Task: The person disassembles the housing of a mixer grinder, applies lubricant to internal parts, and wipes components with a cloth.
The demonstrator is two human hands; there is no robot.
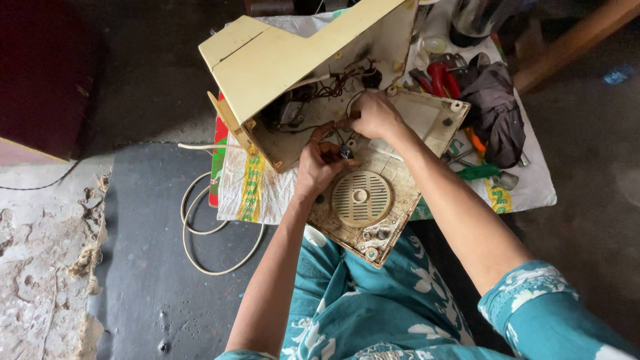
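An opened cream-coloured appliance housing (pixel 287 60) lies tipped on a white woven sack (pixel 267 193), its dirty base plate (pixel 393 220) with a round vent grille (pixel 361 197) resting toward my lap. Wires and small parts (pixel 337 83) show inside. My left hand (pixel 320 163) is closed around a small dark part where housing meets base. My right hand (pixel 375 115) pinches something thin just above it, inside the housing; what it grips is too small to tell.
A white power cord (pixel 200 230) loops on the dark floor at left. Red-handled pliers (pixel 441 79), a dark grey cloth (pixel 497 110), a green-handled screwdriver (pixel 479 172) and small metal parts lie on the sack at right. A wooden leg (pixel 573 40) crosses the top right.
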